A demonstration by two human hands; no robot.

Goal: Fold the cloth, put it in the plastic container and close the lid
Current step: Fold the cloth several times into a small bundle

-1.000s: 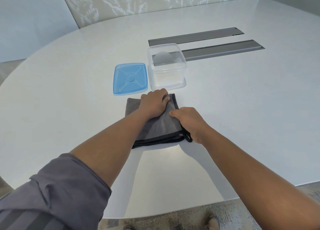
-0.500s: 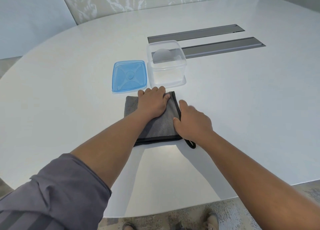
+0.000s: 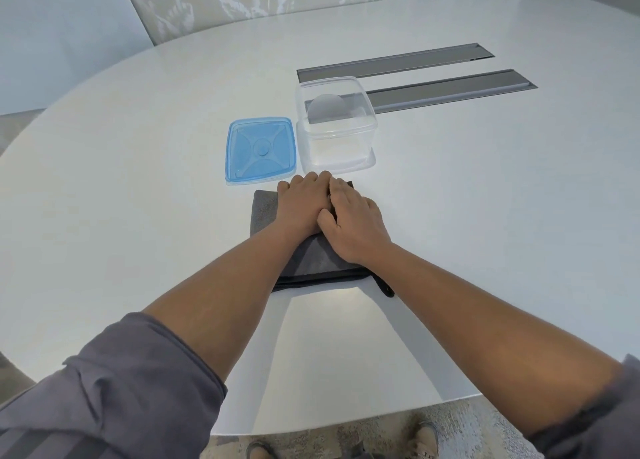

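A dark grey cloth [image 3: 265, 211] lies folded into a rectangle on the white table, just in front of the container. My left hand [image 3: 303, 204] rests flat on its far half, fingers together. My right hand [image 3: 356, 226] lies flat on the cloth beside it, its fingers partly over the left hand's. Both palms press down; neither grips the fabric. A small black loop [image 3: 386, 287] sticks out at the cloth's near right corner. The clear plastic container [image 3: 336, 126] stands open and empty behind the cloth. Its blue lid [image 3: 261, 148] lies flat to its left.
Two grey recessed strips [image 3: 450, 89] run across the white table [image 3: 485, 216] behind the container. The table's curved front edge is near my body, with carpet and my shoes [image 3: 424, 438] below it. A patterned wall panel stands behind the table.
My right hand has left the cloth's right edge and slid up and left onto the cloth, next to and partly over my left hand. The left hand has stayed in place.
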